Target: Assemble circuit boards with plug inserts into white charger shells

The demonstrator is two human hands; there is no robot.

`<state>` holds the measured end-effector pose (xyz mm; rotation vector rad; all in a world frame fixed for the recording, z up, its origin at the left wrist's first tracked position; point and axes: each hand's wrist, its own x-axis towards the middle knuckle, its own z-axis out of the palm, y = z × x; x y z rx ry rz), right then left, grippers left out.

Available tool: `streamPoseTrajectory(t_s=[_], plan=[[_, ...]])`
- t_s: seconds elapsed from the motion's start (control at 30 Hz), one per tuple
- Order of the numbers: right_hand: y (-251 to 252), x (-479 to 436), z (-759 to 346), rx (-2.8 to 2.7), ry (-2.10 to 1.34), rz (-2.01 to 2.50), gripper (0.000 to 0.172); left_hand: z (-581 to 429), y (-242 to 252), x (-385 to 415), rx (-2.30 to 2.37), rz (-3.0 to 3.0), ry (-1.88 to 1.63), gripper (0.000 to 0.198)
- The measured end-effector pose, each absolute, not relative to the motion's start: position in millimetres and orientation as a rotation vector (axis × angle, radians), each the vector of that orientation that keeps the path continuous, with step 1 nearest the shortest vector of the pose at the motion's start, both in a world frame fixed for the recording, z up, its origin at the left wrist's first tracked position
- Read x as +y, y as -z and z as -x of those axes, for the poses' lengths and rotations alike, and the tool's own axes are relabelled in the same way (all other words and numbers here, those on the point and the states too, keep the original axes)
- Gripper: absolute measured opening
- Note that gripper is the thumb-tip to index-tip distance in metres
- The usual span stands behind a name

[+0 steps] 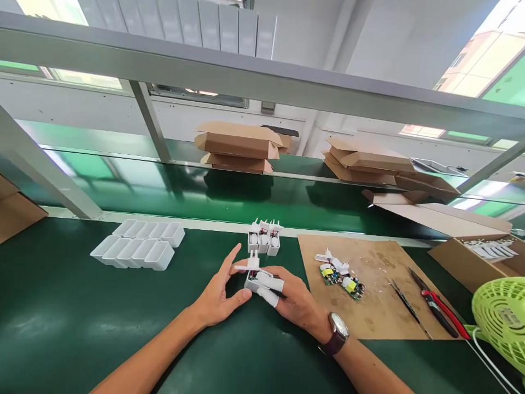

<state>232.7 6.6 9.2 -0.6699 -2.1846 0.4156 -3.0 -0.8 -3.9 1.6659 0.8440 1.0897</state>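
Observation:
A white plug adapter housing (pixel 250 283) with two prongs on its raised cap and some wiring showing inside is in front of me. White finger covers are on my right hand (pixel 301 303), which grips this adapter from the right. My left hand (pixel 215 298) is at its left side with thumb and fingers apart; a fingertip is close to the cap's edge, and I cannot tell if it touches. Just behind stand three more white adapters (pixel 263 242), their pronged caps tilted up. Two rows of empty white housings (pixel 137 251) lie to the left.
On the right, a brown board (pixel 371 323) bears circuit boards (pixel 353 285), tweezers (pixel 410 309) and red-black pliers (pixel 441 309). Beyond are a green fan (pixel 502 323) and a carton (pixel 463 262) of white parts. Flattened cartons (pixel 238 139) sit on the rear shelf, below a metal beam (pixel 262 74).

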Motion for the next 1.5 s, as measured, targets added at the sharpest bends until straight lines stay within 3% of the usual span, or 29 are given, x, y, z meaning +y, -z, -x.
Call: streamPoseTrajectory(t_s=[0.13, 0.37, 0.53, 1.1, 1.23, 1.37, 1.5], plan=[[-7, 5, -230, -2.234, -0.503, 0.620, 0.025, 0, 3, -3, 0.866, -1.733, -1.147, 0.096], [2, -2, -230, -2.244, -0.479, 0.729, 0.040, -6, 1, -7, 1.035, -1.875, -1.180, 0.076], [1, -5, -232, -2.284, -0.509, 0.788, 0.034, -5, 1, -6, 1.038, -1.914, -1.177, 0.067], [2, 2, -234, -2.137, -0.746, 0.741, 0.033, -1, 5, 1, 1.126, -1.866, -1.064, 0.068], [2, 2, -227, -1.769, -1.155, 0.829, 0.031, -5, 7, 0, 1.147, -1.900, -1.208, 0.070], [-8, -3, -218, -1.276, -1.766, 0.831, 0.041, -10, 4, -6, 1.027, -2.215, -1.340, 0.103], [-17, -7, -211, -1.079, -1.947, 0.799, 0.041, -14, 6, -9, 1.046, -2.435, -1.370, 0.085]])
